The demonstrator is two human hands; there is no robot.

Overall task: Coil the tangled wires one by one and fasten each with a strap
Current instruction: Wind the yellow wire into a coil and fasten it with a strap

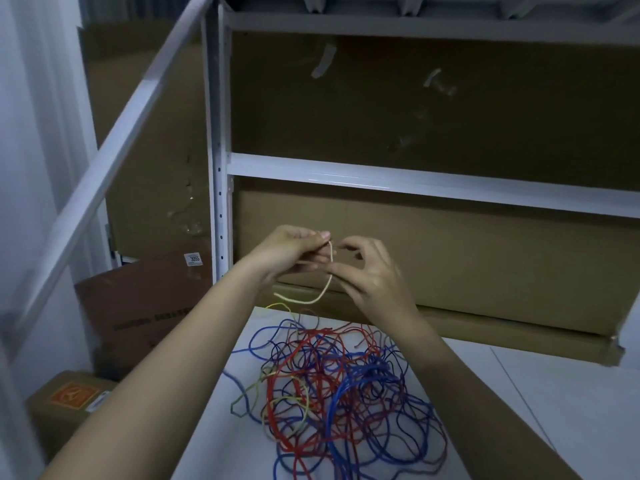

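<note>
Head view: left hand (294, 252) pinches a pale yellow wire (325, 285) above the table's far edge; right hand (367, 275), fingers curled, nips the same strand just beside it. Tangled pile (339, 386) of red, blue and yellow-green wires lies mid-table (485, 382). No finished coil or strap visible; task judged barely begun.

Both hands are raised above the desk (485, 393). The left hand (291, 252) pinches a pale wire (323, 292) at its top; the right hand (370, 271) has its curled fingers on the same wire just beside. The wire's loose end curves down towards a tangle (339, 386) of red, blue and yellow wires. Cardboard boxes (450, 258) fill the white rack (415, 178) behind.
</note>
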